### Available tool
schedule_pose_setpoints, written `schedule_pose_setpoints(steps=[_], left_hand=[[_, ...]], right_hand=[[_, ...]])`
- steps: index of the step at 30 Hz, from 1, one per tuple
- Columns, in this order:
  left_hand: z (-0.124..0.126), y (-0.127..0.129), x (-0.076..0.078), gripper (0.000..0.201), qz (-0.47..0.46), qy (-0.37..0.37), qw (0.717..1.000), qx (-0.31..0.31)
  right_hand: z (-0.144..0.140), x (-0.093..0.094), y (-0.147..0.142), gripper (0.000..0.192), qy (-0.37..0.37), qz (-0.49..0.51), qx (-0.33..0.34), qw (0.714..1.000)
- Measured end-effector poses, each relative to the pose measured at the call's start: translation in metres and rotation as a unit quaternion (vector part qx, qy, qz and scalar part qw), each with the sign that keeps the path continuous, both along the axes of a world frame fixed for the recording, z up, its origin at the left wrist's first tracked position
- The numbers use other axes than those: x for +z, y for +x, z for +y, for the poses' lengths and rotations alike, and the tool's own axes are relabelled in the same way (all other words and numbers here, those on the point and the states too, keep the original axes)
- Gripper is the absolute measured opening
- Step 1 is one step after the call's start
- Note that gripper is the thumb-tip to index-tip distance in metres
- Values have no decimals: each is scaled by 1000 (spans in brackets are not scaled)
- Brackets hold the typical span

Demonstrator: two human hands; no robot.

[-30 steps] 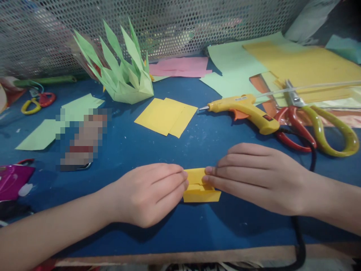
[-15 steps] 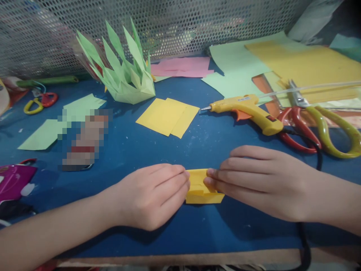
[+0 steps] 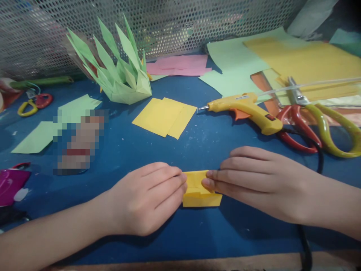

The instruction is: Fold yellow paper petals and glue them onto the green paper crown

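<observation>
A small folded piece of yellow paper lies low in the middle of the view, its front flap standing up. My left hand grips its left edge, fingers pressed together, the thumb hidden behind them. From the other side my right hand pinches the right part, thumb and fingertips on the paper. Just beyond both hands rest overlapping yellow paper squares. The tip of a yellow glue gun almost reaches the squares' right corner.
Big scissors lie by the glue gun, whose black cord runs past my right wrist. Behind stand a green folded-paper crown-like piece, pink paper and large green and yellow sheets. Green paper pieces and small scissors are at left.
The view has shifted slightly, so the things on the table appear a little further left. Both hands keep their grip on the yellow paper, whose front flap now shows a bit taller.
</observation>
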State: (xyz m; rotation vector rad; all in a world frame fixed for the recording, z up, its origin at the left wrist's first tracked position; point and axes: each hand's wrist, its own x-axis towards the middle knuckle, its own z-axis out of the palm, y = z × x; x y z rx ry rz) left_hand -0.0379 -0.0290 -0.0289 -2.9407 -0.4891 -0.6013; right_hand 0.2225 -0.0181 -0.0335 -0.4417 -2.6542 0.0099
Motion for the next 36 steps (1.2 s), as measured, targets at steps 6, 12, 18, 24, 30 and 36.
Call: schedule_pose_setpoints(steps=[6,12,18,24,30,36], left_hand=[[-6,5,9,30,34,35,999,10],[-9,6,11,30,51,42,998,22],[-12,2,5,27,58,58,996,34],[-15,5,12,27,55,35,995,76],[-15,1,15,31,9,-113,984,135],[-10,4,18,23,-39,-181,970,158]], right_hand=[[-3,0,0,41,-3,3,-8,1000],[-2,1,-1,30,-23,-4,-21,999],[1,3,0,32,-40,-6,-7,999],[-1,2,2,37,-18,-11,1,1000],[-5,6,-3,28,-46,-9,-23,999],[-6,11,-11,22,-64,7,-38,997]])
